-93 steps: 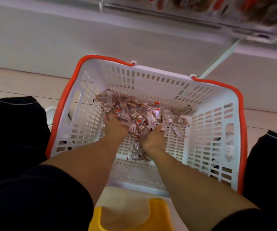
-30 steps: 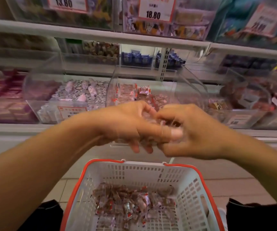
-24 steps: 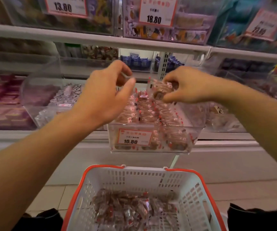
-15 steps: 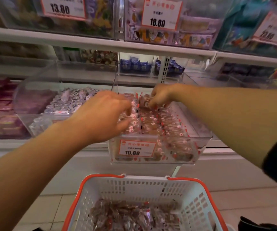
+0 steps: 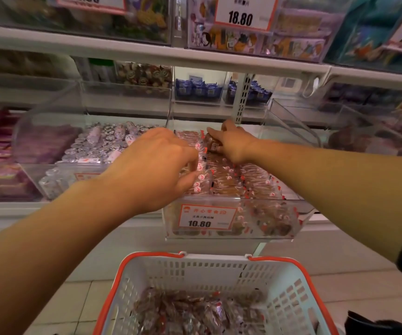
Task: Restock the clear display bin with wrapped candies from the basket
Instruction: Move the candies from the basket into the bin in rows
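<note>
Both my arms reach over the clear display bin (image 5: pixel 241 221), the one with the 10.80 price label (image 5: pixel 206 217) on its front wall. My right hand (image 5: pixel 232 143) is over the back of the bin, fingers curled around a brown wrapped candy (image 5: pixel 211 144) and holding it just above the rows of wrapped candies (image 5: pixel 233 176) that already fill the bin. My left hand (image 5: pixel 154 165) hovers over the bin's front left part, palm down, fingers bent loosely downward with the tips near the wrappers; I cannot tell whether they pinch anything. Below the bin's front sits the white basket (image 5: pixel 289 296) with its orange rim, and a heap of more candies (image 5: pixel 190 313) lies on its bottom. Left of the bin stands a neighbouring clear bin (image 5: pixel 50 151) of silvery sweets. Above the bin runs a shelf with an 18.80 price tag (image 5: pixel 243 13).
</note>
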A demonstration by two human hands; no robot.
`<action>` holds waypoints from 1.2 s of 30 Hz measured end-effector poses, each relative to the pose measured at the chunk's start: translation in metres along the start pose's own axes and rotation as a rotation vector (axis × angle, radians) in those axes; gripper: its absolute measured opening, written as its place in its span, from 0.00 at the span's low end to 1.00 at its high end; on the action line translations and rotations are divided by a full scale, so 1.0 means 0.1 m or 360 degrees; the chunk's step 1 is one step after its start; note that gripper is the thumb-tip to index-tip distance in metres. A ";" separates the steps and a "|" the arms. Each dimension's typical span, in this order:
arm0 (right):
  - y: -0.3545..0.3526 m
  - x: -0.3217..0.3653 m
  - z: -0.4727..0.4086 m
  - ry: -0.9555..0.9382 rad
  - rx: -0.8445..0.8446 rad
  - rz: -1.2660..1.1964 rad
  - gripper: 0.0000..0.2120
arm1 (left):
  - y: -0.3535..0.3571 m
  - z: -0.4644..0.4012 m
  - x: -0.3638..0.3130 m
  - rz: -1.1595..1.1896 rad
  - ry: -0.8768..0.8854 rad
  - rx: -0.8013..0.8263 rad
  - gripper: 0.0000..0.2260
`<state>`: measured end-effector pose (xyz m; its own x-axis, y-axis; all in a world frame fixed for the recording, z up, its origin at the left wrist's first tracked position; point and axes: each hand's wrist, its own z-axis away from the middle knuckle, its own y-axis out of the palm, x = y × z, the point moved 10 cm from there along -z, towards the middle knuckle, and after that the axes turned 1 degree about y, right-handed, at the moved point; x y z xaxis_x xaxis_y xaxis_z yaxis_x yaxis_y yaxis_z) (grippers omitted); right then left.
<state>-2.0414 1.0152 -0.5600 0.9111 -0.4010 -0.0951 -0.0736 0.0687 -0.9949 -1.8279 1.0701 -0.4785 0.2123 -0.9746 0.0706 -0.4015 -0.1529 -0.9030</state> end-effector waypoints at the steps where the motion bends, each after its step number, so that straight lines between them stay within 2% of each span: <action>1: 0.03 0.02 0.02 -0.0005 0.0025 0.0029 0.39 | 0.00 0.00 0.00 0.0007 -0.0004 0.0000 0.09; 3: 0.03 0.04 0.05 -0.0027 0.0033 0.0040 0.41 | 0.00 0.01 0.00 0.0023 -0.0015 -0.0007 0.10; 6: -0.16 0.11 0.09 -0.0130 -0.0178 0.0038 0.32 | 0.00 0.01 -0.01 -0.0001 -0.0008 -0.0024 0.10; 9: -0.32 0.08 0.12 -0.0098 -0.0383 -0.0378 0.25 | 0.01 0.01 0.00 0.0004 -0.0013 -0.0026 0.10; 11: -0.32 -0.04 0.13 0.0027 -0.0416 -0.0759 0.21 | 0.01 0.01 0.00 0.0020 -0.0013 -0.0026 0.10; 12: -0.32 -0.05 0.13 0.0028 -0.0420 -0.0780 0.20 | 0.01 0.00 0.00 0.0028 -0.0008 -0.0026 0.10; 15: -0.23 0.04 0.13 -0.0088 -0.0345 -0.0241 0.23 | 0.00 0.00 -0.01 0.0018 -0.0001 -0.0030 0.11; 18: 0.00 0.08 0.12 -0.0153 -0.0165 0.0347 0.35 | 0.01 -0.01 -0.01 0.0014 0.0005 -0.0038 0.11; 22: 0.03 0.10 0.12 -0.0157 -0.0049 0.0382 0.40 | 0.00 -0.01 -0.03 0.0036 0.0020 -0.0062 0.11; 25: -0.13 0.15 0.19 -0.0115 -0.0046 0.0199 0.36 | -0.02 -0.01 -0.03 0.0074 0.0014 -0.0090 0.09; 27: -0.33 0.23 0.30 -0.0116 -0.0088 0.0083 0.29 | -0.09 0.00 -0.05 0.0085 0.0009 -0.0139 0.10; 30: -0.86 0.38 0.75 -0.0123 -0.0468 -0.0186 0.16 | -0.30 0.05 -0.20 0.0055 0.0119 -0.0293 0.14; 31: -1.06 0.44 1.00 -0.0170 -0.0755 -0.0288 0.14 | -0.42 0.10 -0.30 0.0060 0.0200 -0.0410 0.16; 34: -1.27 0.45 2.32 -0.0395 -0.1900 -0.0819 0.10 | -0.64 0.38 -0.70 0.0119 0.0522 -0.0763 0.17; 35: -1.04 0.44 2.71 -0.0384 -0.2095 -0.0963 0.09 | -0.58 0.50 -0.86 0.0172 0.0622 -0.0789 0.16; 36: -0.70 0.41 2.95 -0.0271 -0.2126 -0.1069 0.09 | -0.43 0.59 -1.00 0.0221 0.0694 -0.0736 0.15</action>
<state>-1.8792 1.2637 -0.4848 0.9524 0.0954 0.2895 0.1454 -0.9769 -0.1565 -1.7796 1.1842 -0.4713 -0.2112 -0.9524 0.2200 -0.7620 0.0194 -0.6473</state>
